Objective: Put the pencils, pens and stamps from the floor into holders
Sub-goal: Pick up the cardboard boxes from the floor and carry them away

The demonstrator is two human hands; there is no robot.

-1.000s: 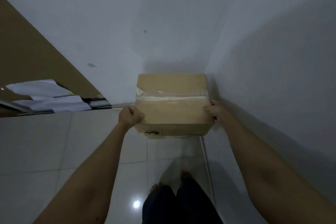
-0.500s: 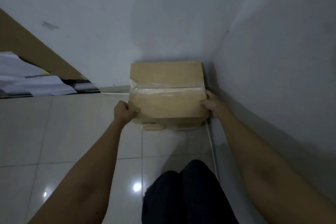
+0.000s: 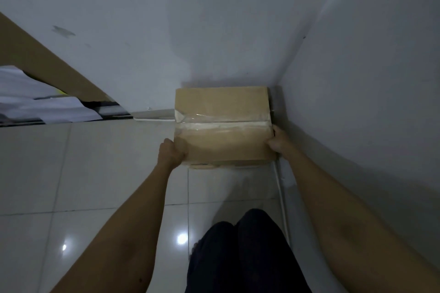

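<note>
A brown cardboard box (image 3: 221, 112), sealed across its top with clear tape, sits low in the corner where two white walls meet. My left hand (image 3: 171, 153) grips its near left corner. My right hand (image 3: 277, 141) holds its right side, close to the right wall. The box's bottom edge is at or just above the tiled floor; I cannot tell whether it touches. No pencils, pens, stamps or holders are in view.
White glossy floor tiles (image 3: 83, 173) spread to the left and below. A brown slanted board (image 3: 47, 64) leans at the left wall, with white papers (image 3: 35, 104) under it. A thin white cable (image 3: 281, 197) runs along the right wall. My dark-trousered knees (image 3: 240, 245) are at the bottom.
Both hands have lowered the box into the wall corner, further from me. My knees have come into view as I crouch.
</note>
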